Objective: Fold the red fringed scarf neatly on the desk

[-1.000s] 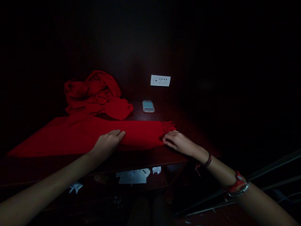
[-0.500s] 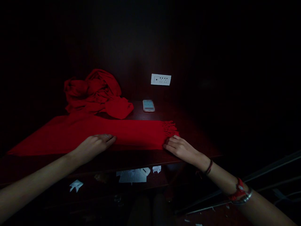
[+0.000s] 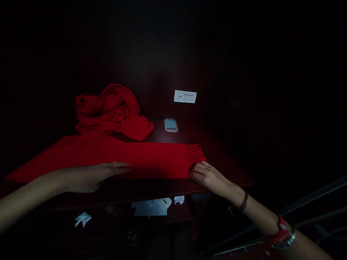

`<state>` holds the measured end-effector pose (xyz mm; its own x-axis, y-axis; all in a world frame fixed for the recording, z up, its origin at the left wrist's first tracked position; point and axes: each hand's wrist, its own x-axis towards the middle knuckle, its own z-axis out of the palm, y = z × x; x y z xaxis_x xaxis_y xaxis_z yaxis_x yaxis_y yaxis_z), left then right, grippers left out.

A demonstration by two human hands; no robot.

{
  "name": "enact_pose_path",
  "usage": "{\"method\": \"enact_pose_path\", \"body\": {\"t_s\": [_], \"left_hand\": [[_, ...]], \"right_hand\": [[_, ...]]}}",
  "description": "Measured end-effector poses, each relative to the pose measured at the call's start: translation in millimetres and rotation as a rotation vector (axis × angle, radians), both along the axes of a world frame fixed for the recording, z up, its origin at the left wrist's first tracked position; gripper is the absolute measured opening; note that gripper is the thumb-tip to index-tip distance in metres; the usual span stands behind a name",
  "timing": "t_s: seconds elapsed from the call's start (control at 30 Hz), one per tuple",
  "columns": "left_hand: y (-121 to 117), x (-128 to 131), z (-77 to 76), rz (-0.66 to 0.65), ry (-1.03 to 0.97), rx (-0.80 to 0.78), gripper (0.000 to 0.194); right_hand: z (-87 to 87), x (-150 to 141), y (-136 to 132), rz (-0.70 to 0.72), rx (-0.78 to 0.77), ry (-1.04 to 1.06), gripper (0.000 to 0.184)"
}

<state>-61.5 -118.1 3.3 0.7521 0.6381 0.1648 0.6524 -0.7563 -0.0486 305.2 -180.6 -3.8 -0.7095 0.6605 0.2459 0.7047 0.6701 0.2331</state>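
A red scarf (image 3: 159, 159) with a fringed right end lies stretched along the front of a dark wooden desk (image 3: 173, 186). My left hand (image 3: 93, 176), with a ring on one finger, rests on its near side, fingers straight and extended. At the fringed near corner, my right hand (image 3: 208, 176) has its fingers curled and closed on the scarf; the fingertips are partly hidden. Behind the scarf's left part is a bunched heap of red cloth (image 3: 111, 110), and whether the two are one piece I cannot tell.
A small pale blue item, blurred out (image 3: 171, 125), sits at the back of the desk. Above it, a white socket panel (image 3: 185, 96) is on the dark wall. Below the desk edge are papers (image 3: 150, 208), a white object (image 3: 166, 202) and crumpled tissues (image 3: 82, 219).
My left hand has gone from bent fingers to straight ones and shifted slightly left and toward me. The right hand stays at the fringed corner. The whole view has tilted a little.
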Motion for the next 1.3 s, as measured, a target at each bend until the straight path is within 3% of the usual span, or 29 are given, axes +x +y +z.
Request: {"method": "enact_pose_path", "body": {"t_s": [0.03, 0.07, 0.17, 0.27, 0.37, 0.5, 0.73, 0.8, 0.9, 0.97, 1.07, 1.2, 1.3], "left_hand": [[5, 8, 12.0, -0.141, 0.066, -0.156, 0.047], [11, 20, 23.3, -0.196, 0.081, -0.237, 0.043], [30, 76, 37.9, -0.157, 0.002, -0.252, 0.037], [44, 137, 17.7, -0.077, -0.058, -0.179, 0.045], [49, 171, -14.3, -0.035, -0.008, -0.255, 0.059], [51, 174, -34.6, -0.031, -0.019, -0.212, 0.058], [70, 168, -32.0, -0.026, -0.004, -0.204, 0.058], [74, 168, -33.1, -0.030, -0.005, -0.199, 0.058], [75, 168, -34.2, -0.033, -0.009, -0.193, 0.058], [74, 167, -34.0, -0.032, -0.008, -0.188, 0.057], [72, 165, -33.0, -0.046, -0.007, -0.174, 0.057], [73, 164, -32.6, -0.061, -0.005, -0.171, 0.057], [74, 163, -33.5, -0.063, -0.009, -0.180, 0.056]], "right_hand": [[3.2, 1, 2, 0.014, -0.021, 0.040, 0.018], [7.2, 2, 4, 0.024, -0.041, 0.089, 0.019], [20.6, 5, 20, 0.037, -0.084, 0.247, 0.019], [25.4, 8, 41, 0.098, -0.172, 0.262, 0.016], [19.6, 12, 52, 0.129, -0.261, 0.122, 0.009], [12.4, 26, 45, 0.086, -0.275, -0.018, 0.012], [27.0, 71, 32, -0.115, -0.282, -0.012, 0.013], [33.7, 65, 32, -0.106, -0.227, 0.093, 0.014], [34.7, 35, 35, 0.036, -0.208, 0.208, 0.016], [27.6, 13, 38, 0.140, -0.273, 0.152, 0.015], [12.7, 0, 40, 0.169, -0.324, 0.069, 0.016], [2.2, 26, 31, 0.113, -0.334, 0.050, 0.020], [5.9, 56, 19, 0.012, -0.327, 0.064, 0.022]]}}
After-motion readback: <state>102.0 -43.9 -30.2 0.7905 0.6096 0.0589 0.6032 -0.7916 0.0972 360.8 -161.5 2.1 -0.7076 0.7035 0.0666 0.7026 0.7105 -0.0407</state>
